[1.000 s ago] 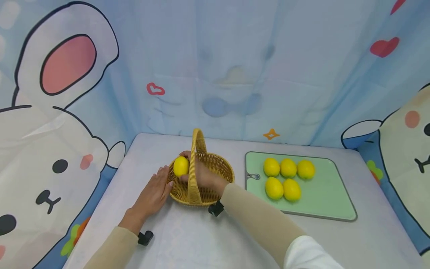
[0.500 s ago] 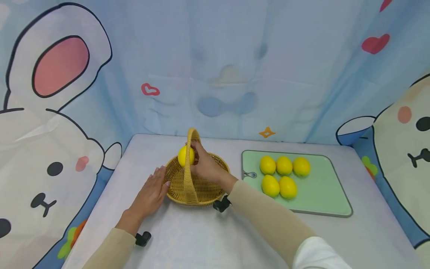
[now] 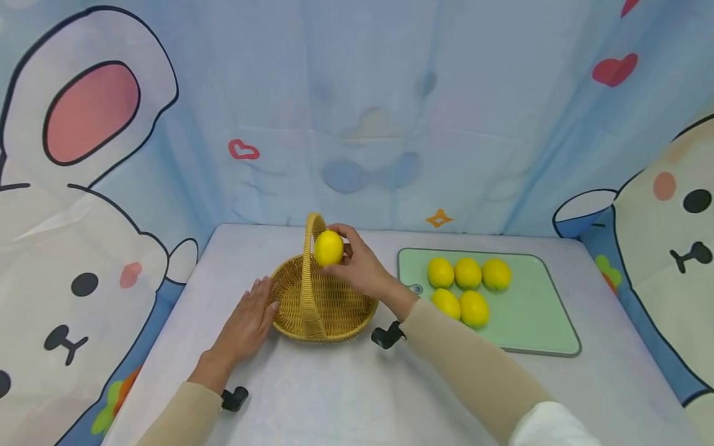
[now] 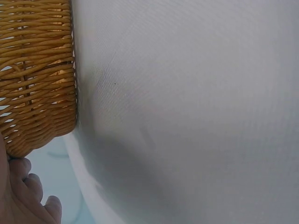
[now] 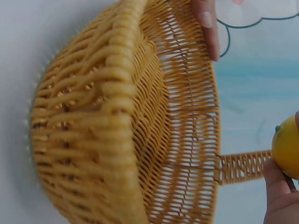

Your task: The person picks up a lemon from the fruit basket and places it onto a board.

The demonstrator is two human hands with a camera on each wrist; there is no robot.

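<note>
A lemon (image 3: pixel 329 248) is pinched between the thumb and fingers of my right hand (image 3: pixel 362 263), raised over the right half of a wicker basket (image 3: pixel 340 316). The right wrist view shows the same lemon (image 5: pixel 286 147) beside the basket's handle (image 5: pixel 245 167). No fruit shows inside the basket. My left hand (image 3: pixel 245 323) rests with straight fingers against the basket's left rim. In the left wrist view, its fingers (image 4: pixel 32 186) appear at the woven wall (image 4: pixel 37 79).
Right of the basket lies a pale green cutting board (image 3: pixel 530 322). Several lemons (image 3: pixel 467 272) sit on it in two rows, partly behind my right forearm. A cartoon-print curtain (image 3: pixel 368 111) hangs behind the white-covered table (image 3: pixel 312 396).
My right hand has lifted the lemon up out of the basket and carried it right, past the handle. My left hand stays at the basket's left side.
</note>
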